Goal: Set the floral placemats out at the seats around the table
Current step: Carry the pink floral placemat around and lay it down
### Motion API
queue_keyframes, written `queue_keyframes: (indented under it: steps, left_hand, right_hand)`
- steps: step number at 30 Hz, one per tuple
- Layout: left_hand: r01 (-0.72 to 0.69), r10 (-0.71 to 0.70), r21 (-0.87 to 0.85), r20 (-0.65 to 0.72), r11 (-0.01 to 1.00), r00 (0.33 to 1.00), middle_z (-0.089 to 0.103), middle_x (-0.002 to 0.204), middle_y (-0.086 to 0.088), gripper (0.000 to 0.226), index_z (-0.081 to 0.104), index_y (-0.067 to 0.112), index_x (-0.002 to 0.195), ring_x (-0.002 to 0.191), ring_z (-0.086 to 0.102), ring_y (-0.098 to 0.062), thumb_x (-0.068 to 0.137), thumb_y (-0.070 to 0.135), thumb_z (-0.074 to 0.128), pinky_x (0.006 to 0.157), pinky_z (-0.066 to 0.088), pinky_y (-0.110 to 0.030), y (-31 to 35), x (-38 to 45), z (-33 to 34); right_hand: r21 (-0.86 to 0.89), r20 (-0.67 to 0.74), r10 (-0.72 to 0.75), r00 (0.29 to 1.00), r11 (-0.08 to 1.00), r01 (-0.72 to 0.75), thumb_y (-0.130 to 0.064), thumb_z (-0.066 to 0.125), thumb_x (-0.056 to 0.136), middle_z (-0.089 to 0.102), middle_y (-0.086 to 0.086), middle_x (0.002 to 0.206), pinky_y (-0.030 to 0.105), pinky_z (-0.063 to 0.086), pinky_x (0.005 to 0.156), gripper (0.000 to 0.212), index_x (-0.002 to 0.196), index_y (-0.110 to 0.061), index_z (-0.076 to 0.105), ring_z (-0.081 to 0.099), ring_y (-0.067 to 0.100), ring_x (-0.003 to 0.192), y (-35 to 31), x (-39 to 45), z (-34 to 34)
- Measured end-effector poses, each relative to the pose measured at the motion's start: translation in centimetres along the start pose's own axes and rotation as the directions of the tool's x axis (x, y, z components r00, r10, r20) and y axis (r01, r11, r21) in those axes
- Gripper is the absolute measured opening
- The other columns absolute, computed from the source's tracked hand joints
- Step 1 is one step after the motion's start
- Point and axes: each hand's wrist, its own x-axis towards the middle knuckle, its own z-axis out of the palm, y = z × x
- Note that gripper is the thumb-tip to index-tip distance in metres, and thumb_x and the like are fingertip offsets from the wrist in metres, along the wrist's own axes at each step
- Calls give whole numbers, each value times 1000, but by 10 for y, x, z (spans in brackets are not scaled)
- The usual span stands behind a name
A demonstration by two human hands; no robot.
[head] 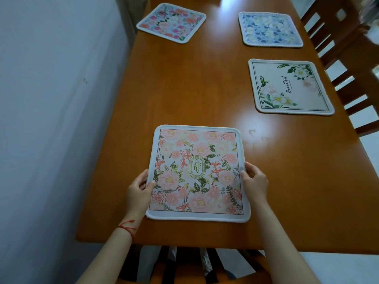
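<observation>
Orange-brown wooden table (205,89) carries four placemats. At six o'clock lies the pink "Garden" placemat (198,173), its side edges pinched by the left hand (139,191) and right hand (255,181), thumbs on top. "Beautiful" placemat (289,87) at two o'clock; blue placemat (269,29) beyond; red-flowered placemat (171,22) at eleven.

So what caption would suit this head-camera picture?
Both hands, left and right, grip the Garden placemat on the wooden table.

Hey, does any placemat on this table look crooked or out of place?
Yes: the pink rose placemat at the far left corner sits rotated diagonally, while the blue floral placemat and cream "Beautiful" placemat lie roughly square.
</observation>
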Motion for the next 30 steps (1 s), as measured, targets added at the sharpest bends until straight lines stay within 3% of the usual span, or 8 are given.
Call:
queue_keyframes:
  steps: [2,6,12,16,19,23,26,30]
  left_hand:
    - [-1,1,-7,6,1000,1000,54,131,-10,46,45,8,134,104,51,-10,89,2,54,63,45,-9,0,3,-5]
    - [-5,5,-12,3,1000,1000,55,128,-11,44,47,6,132,101,53,-12,89,1,54,55,47,-4,-1,9,-11]
    - [-8,8,-2,-3,1000,1000,57,126,-9,43,48,6,131,98,53,-10,89,2,54,55,46,-4,-5,9,-13]
    - [-14,15,20,-20,1000,1000,56,129,-10,42,49,6,131,105,52,-11,89,2,53,70,44,-10,-7,7,-14]
    - [-6,6,12,-32,1000,999,57,127,-10,42,49,6,131,98,54,-10,89,2,53,58,45,-5,-7,5,-13]
    - [-7,7,-3,-22,1000,1000,57,127,-8,43,49,7,131,97,55,-10,89,1,53,64,49,-13,-8,3,-13]
    - [-10,10,-21,-4,1000,1000,56,113,0,42,48,6,131,81,55,1,89,-1,52,51,48,-7,-6,2,-12]
    - [-7,7,-25,-5,1000,1000,57,114,-2,42,49,7,131,79,55,2,89,0,52,49,47,-6,-6,1,-11]
  right_hand:
    - [8,11,-5,1000,1000,5,-9,54,90,59,9,123,8,50,61,39,129,-3,51,57,14,96,0,-2,1]
    - [36,21,1,1000,999,-1,-10,55,89,59,9,125,24,52,78,40,129,-6,51,59,20,106,1,-5,4]
    - [45,22,-12,1000,999,11,-8,55,89,59,10,125,23,50,79,39,128,-4,52,57,17,104,-1,-6,4]
    - [58,29,-20,999,998,18,-6,55,88,58,10,126,24,49,80,40,128,-4,52,58,19,107,0,-8,5]
    - [64,28,-20,999,998,18,-6,55,88,58,10,126,24,48,84,40,128,-4,52,56,17,107,1,-9,6]
    - [85,42,-16,999,996,13,-6,56,88,59,9,125,32,53,86,41,128,-6,52,58,19,107,1,-10,6]
    - [82,35,-13,999,997,10,-6,56,88,59,9,125,33,52,87,40,128,-6,52,58,20,109,1,-10,6]
    - [79,34,-9,999,997,7,-7,56,88,59,9,125,32,52,86,40,128,-6,52,58,20,109,1,-11,5]
